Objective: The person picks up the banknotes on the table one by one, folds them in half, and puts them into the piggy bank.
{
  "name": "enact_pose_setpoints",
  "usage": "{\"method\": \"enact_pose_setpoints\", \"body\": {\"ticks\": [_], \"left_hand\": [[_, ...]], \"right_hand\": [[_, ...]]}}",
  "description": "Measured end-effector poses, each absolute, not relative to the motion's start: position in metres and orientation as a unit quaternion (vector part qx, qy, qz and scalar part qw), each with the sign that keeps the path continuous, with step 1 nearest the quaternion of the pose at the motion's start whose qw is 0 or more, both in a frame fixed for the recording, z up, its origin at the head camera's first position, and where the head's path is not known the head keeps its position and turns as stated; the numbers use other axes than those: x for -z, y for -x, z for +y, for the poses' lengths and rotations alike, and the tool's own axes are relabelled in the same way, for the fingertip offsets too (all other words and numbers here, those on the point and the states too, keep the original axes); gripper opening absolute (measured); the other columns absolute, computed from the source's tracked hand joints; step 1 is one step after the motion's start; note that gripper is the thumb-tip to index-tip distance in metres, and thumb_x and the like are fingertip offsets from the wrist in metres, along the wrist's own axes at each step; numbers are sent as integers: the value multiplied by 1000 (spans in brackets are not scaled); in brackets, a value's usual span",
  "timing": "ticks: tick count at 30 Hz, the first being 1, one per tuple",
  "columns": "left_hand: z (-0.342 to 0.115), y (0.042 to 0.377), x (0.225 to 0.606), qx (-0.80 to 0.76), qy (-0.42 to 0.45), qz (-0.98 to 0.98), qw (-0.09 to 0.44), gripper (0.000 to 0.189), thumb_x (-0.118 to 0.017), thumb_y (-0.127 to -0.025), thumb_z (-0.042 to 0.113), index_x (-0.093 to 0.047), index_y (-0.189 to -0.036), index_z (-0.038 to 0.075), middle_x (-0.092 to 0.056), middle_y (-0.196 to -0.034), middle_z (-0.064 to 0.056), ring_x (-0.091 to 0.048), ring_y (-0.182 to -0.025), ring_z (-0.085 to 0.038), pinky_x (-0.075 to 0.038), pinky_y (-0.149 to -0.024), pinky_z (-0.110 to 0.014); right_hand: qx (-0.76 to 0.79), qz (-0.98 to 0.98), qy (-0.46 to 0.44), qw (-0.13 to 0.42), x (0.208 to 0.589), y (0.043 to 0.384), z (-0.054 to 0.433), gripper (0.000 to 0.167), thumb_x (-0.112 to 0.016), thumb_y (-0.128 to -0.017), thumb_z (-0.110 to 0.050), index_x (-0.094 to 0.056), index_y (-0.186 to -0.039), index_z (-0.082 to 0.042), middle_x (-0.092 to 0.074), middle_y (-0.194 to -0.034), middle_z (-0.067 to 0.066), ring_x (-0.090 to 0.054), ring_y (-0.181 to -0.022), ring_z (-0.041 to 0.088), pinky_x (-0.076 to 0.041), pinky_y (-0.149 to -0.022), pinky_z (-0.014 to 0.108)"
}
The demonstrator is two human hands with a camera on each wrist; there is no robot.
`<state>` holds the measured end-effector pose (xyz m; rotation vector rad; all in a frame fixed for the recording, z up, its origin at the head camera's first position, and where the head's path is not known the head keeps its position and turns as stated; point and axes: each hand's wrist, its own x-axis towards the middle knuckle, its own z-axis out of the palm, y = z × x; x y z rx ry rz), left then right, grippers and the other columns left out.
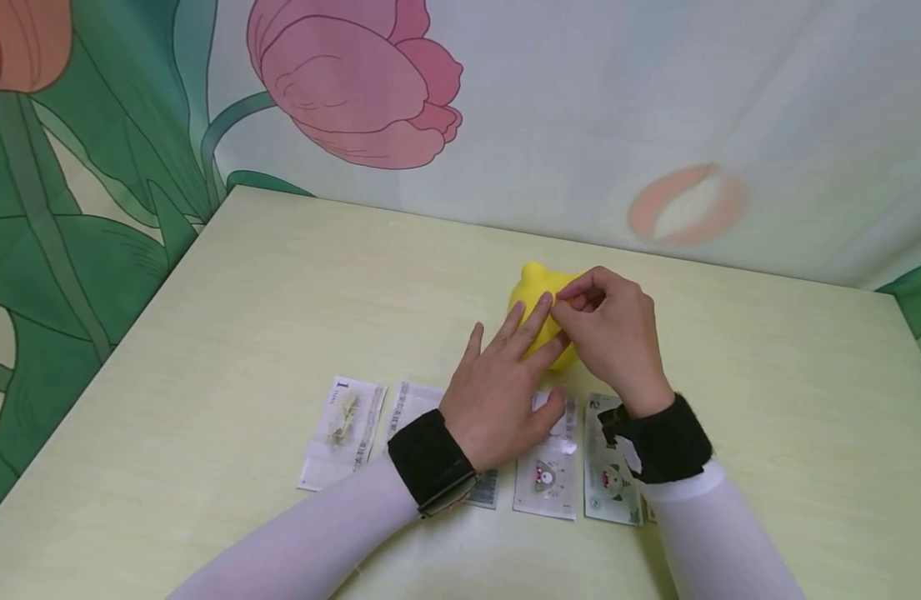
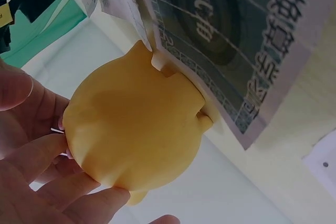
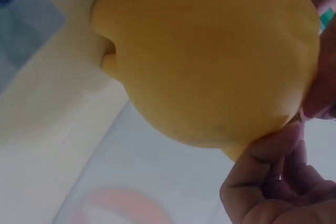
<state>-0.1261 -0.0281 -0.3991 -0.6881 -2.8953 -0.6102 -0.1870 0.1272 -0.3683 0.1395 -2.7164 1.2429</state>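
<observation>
Yellow figure sits on the desk, both hands on it. Left hand: fingers spread and mostly straight, fingertips touching the figure, which is at its 1 o'clock. Right hand: fingers curled, thumb and index tips together against the figure, at the figure's 3 o'clock; can't tell what, if anything, is pinched. Row of paper notes on the near side: 1-yuan note at the figure's 8 o'clock, greenish note at 5. Flower-print backdrop at 12.
</observation>
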Motion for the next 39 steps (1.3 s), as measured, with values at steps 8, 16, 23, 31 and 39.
{"method": "enact_pose_setpoints", "body": {"ticks": [8,16,23,31,39], "left_hand": [[-28,125,399,202,228,-951,45,57,-56,-103,41,-47,-157,26,-12,-175,0,-18,-161,-30,-26,-120,-73],[-28,127,397,195,229,-953,41,58,-56,-103,42,-45,-158,27,-13,-175,-1,-18,-161,-31,-26,-120,-73],[-28,128,397,195,230,-953,44,58,-56,-103,42,-45,-158,27,-14,-175,-1,-20,-161,-30,-28,-119,-73],[-28,127,397,194,229,-953,50,57,-57,-102,41,-47,-156,26,-16,-175,-2,-22,-160,-30,-30,-118,-73],[-30,128,395,196,229,-952,50,55,-57,-102,42,-51,-154,25,-18,-175,-1,-24,-160,-30,-35,-116,-72]], "right_hand": [[-435,-899,-39,35,366,187,128,16,-67,-93,-17,-68,-105,-6,-59,-88,9,-54,-79,24,-46,-57,25],[-476,-879,-14,-10,362,190,129,21,-70,-90,-14,-67,-109,-6,-52,-87,7,-51,-78,23,-44,-58,22],[-484,-875,-7,-17,366,192,129,21,-70,-91,-15,-66,-110,-7,-49,-85,7,-49,-76,23,-41,-56,22],[-470,-882,-23,-18,367,190,129,21,-68,-91,-12,-66,-112,-8,-50,-88,8,-50,-78,24,-42,-57,22],[-464,-885,-35,-16,367,187,130,20,-64,-93,-14,-65,-113,-9,-52,-90,9,-51,-79,25,-44,-58,24]]}}
